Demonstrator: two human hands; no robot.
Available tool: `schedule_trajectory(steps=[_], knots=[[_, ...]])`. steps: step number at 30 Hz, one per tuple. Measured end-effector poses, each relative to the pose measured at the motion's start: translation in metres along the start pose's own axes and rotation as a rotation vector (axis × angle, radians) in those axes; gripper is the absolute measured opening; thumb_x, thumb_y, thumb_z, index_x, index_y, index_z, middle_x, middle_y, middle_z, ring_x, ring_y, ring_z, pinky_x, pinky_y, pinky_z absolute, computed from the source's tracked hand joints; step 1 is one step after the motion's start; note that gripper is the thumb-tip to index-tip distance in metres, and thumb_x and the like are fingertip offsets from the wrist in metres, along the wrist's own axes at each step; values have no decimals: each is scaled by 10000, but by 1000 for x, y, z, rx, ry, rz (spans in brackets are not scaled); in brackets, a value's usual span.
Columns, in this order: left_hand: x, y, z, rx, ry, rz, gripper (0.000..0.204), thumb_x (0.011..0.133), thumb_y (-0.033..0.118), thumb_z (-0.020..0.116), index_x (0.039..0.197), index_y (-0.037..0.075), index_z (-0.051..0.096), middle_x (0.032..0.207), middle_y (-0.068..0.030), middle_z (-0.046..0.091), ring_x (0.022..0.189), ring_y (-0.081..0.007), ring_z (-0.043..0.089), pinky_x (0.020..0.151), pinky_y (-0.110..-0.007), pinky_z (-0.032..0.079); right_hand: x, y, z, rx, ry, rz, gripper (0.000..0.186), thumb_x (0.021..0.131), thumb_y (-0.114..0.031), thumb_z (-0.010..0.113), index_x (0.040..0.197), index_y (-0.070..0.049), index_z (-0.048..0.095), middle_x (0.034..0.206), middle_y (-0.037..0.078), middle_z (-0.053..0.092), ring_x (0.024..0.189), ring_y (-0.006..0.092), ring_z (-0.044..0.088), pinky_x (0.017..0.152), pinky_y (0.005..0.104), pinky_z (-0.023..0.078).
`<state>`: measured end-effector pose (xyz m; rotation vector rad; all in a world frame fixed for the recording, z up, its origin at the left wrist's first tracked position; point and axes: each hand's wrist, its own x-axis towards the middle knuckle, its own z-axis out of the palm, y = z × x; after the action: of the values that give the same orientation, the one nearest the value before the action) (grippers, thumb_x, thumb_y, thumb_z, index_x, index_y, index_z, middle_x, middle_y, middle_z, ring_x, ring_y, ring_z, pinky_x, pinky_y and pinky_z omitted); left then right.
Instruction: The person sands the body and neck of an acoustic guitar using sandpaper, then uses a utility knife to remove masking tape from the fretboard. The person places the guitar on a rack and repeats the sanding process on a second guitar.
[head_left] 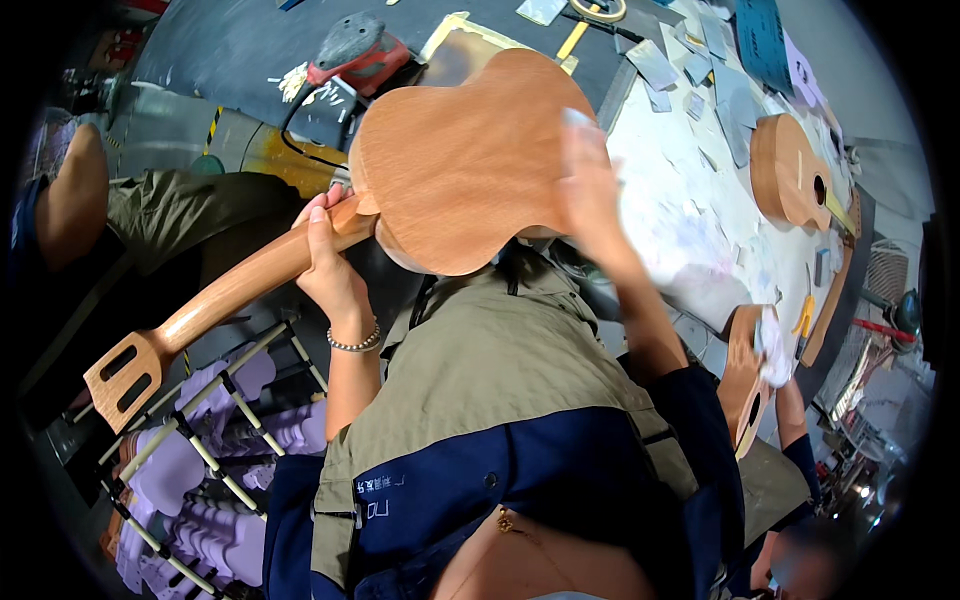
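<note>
Head view: center frame, the left hand (330, 262) grips a brown, waisted wooden ukulele (465, 165) by its neck (240, 277); the blurred right hand (592, 195), laid flat, should press evenly.

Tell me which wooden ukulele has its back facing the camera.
The held ukulele, its neck gripped by the left hand; the bench ukulele shows its soundhole, the co-worker's ukulele mainly its side.
</note>
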<state>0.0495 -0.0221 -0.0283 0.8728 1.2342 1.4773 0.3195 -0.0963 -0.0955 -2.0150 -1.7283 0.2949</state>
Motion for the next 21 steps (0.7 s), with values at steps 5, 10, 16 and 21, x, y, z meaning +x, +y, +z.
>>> schedule_trajectory(steps=[5, 10, 16, 21], knots=[[0, -3, 5, -14, 90, -42, 249, 899, 130, 548, 1050, -69, 544, 1060, -197, 613, 934, -231, 610, 889, -346, 466, 5, -156, -32, 297, -143, -522, 873, 734, -546, 576, 1415, -83, 286, 1480, 96, 254, 1377, 273, 205, 1071, 573, 135], [0, -7, -2, -25, 104, -88, 337, 906, 181, 539, 1131, -67, 500, 1089, -197, 602, 1002, -270, 601, 902, -368, 473, -43, -16, -25, 76, -210, -121, 837, 774, -275, 630, 1454, -115, 169, 1512, 87, 155, 1404, 255, 109, 1088, 585, 35], [9, -18, -11, -14, 47, -98, 351, 908, 196, 531, 1137, -68, 497, 1125, -198, 587, 1024, -253, 587, 928, -360, 457, -7, -20, -13, -176, -12, -83, 647, 808, -254, 574, 1383, -74, 336, 1418, 167, 334, 1355, 327, 234, 1060, 581, 156], [0, -18, -18, 47, 38, -115, 407, 915, 255, 509, 1179, -54, 484, 1189, -189, 555, 1101, -233, 544, 961, -344, 433, 31, -30, -17, 136, -118, -259, 772, 777, -346, 633, 1419, -102, 280, 1464, 99, 282, 1385, 245, 193, 1091, 546, 107]])
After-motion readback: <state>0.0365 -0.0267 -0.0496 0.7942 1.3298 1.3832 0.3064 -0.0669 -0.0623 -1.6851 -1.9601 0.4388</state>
